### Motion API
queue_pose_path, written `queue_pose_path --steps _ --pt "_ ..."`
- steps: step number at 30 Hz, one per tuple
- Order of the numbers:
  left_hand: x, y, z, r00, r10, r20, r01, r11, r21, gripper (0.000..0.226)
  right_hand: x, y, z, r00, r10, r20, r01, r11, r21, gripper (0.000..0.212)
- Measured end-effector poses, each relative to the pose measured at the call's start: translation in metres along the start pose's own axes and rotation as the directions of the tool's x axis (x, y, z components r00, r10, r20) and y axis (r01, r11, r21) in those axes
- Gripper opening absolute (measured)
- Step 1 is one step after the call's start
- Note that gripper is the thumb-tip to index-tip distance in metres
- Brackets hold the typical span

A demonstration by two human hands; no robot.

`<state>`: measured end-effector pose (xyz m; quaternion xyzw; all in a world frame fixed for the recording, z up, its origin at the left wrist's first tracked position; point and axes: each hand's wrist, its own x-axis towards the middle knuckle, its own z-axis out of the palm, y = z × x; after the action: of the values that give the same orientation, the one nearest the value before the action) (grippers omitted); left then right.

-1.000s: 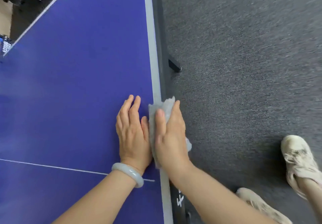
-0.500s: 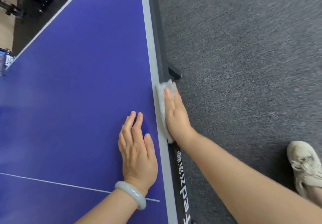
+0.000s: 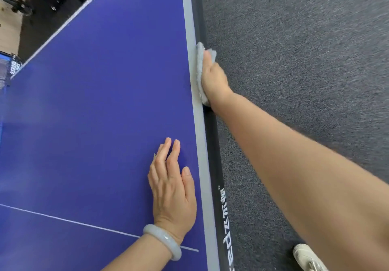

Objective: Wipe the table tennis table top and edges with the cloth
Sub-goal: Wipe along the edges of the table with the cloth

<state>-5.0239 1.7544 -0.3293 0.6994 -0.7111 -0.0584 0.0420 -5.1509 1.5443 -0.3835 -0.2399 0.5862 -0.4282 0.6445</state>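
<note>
Head: R grip (image 3: 213, 79) clasps cloth (image 3: 199, 64) on table (image 3: 105, 102) edge by carpet (image 3: 294, 60); L grip (image 3: 172, 190) flat, released.

Bright even light, faint soft shadows, blurred wide-angle edges
</note>
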Motion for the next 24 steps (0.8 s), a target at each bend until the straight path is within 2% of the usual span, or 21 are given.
queue_pose_path --steps 5,7,8,10,13,15,17,20,24 --pt "0.0 0.0 0.0 1.0 0.003 -0.01 -0.003 1.0 -0.006 0.053 -0.125 0.086 -0.01 0.998 0.059 0.003 -0.059 0.995 0.079 0.053" --pt "-0.001 -0.002 0.001 1.0 -0.001 -0.002 0.001 1.0 -0.003 0.053 -0.177 0.103 -0.012 0.997 0.067 0.027 -0.069 0.994 0.089 0.064" --pt "-0.001 -0.002 0.001 1.0 -0.001 0.0 0.001 1.0 -0.003 0.053 -0.187 0.103 -0.013 0.997 0.074 0.026 -0.075 0.997 0.024 0.071" --pt "0.0 -0.002 0.001 1.0 0.011 0.0 -0.011 1.0 -0.003 0.053 -0.163 0.082 -0.01 0.995 0.1 -0.012 -0.1 0.993 -0.061 0.072" --pt "0.0 -0.001 0.0 1.0 0.011 0.016 -0.011 1.0 0.0 0.053 -0.069 0.026 -0.001 0.994 0.069 -0.085 -0.08 0.989 -0.127 0.06" --pt "0.0 -0.001 0.0 1.0 -0.007 0.024 0.007 1.0 0.002 0.053 -0.015 -0.011 0.002 0.994 0.056 -0.089 -0.063 0.994 -0.084 0.06" --pt "0.0 -0.001 0.0 0.999 -0.016 0.032 0.016 1.0 0.001 0.054 0.006 -0.018 0.004 0.996 0.064 -0.055 -0.067 0.996 -0.051 0.064" --pt "0.001 0.001 -0.001 1.0 -0.019 0.022 0.019 1.0 0.002 0.054 -0.035 0.014 -0.006 0.997 0.07 0.013 -0.069 0.995 -0.071 0.067" --pt "0.001 0.002 -0.003 0.999 -0.026 0.03 0.026 1.0 -0.002 0.054 -0.152 0.093 -0.018 0.99 0.115 0.078 -0.117 0.993 0.029 0.066"
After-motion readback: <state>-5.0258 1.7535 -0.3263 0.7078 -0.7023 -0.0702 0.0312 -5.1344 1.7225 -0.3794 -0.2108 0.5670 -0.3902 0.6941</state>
